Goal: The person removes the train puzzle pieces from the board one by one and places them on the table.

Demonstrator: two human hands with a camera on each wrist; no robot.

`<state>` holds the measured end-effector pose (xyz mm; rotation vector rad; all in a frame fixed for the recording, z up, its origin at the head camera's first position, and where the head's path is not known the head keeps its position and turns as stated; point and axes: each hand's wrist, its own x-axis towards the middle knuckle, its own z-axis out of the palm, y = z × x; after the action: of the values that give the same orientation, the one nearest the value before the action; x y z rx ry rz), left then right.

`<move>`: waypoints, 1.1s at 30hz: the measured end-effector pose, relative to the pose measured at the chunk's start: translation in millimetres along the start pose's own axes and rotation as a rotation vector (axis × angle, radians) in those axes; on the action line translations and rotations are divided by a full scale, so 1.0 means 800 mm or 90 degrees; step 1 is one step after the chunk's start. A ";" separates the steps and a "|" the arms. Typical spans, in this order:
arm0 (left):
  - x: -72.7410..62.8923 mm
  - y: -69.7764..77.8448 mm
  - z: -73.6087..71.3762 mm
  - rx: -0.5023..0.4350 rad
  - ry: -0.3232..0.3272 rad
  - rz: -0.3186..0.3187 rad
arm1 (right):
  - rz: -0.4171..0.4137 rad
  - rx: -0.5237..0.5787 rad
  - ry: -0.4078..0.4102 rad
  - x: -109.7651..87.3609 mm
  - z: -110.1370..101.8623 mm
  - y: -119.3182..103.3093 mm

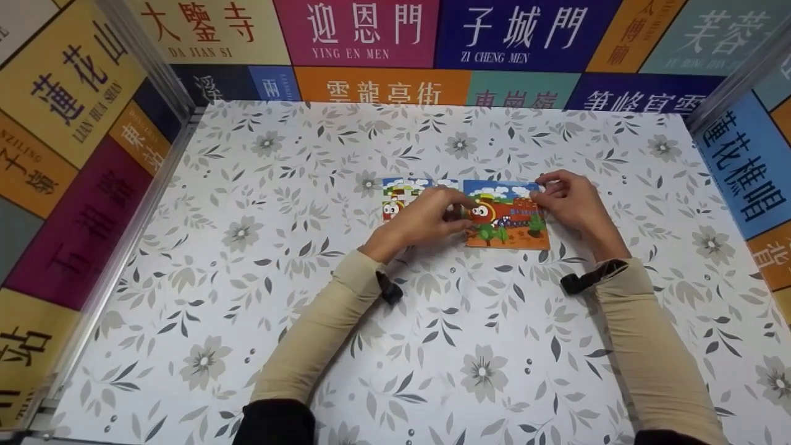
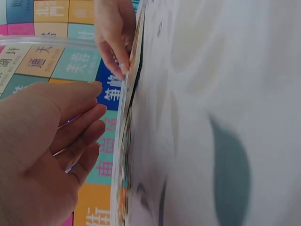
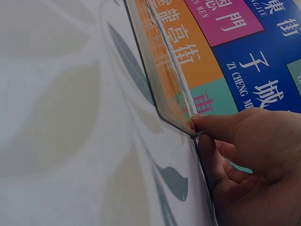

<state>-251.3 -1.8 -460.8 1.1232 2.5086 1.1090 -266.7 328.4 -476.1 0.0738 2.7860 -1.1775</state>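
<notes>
A picture board [image 1: 510,232] with a cartoon red train, clouds and green bushes lies on the flowered tabletop. My right hand [image 1: 571,201] pinches its far right corner between thumb and finger; the right wrist view shows the thumb [image 3: 218,126] on that corner. To the left lies a second board [image 1: 390,201] with a similar train picture broken by white patches, largely hidden under my left hand [image 1: 426,216]. The left fingers are loosely bent near the first board's left edge. In the left wrist view nothing shows in that hand.
White tabletop [image 1: 296,309] with a grey leaf pattern surrounds both boards. Panels with coloured blocks and Chinese lettering stand behind it [image 1: 371,37] and along the left and right sides. A dark strap [image 1: 389,289] sits at the left wrist, another [image 1: 584,281] at the right.
</notes>
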 end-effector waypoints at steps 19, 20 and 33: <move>0.043 0.034 0.047 0.004 -0.055 0.022 | -0.029 -0.009 0.010 0.001 0.000 0.002; 0.045 0.035 0.050 0.008 -0.054 0.028 | -0.030 -0.009 0.010 0.001 0.000 0.002; 0.061 0.054 0.079 0.031 -0.058 0.013 | -0.021 0.002 0.011 0.002 0.000 0.004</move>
<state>-234.0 86.9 -468.9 1.1857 2.4723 0.9829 -267.9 330.8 -478.4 0.0394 2.8116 -1.1938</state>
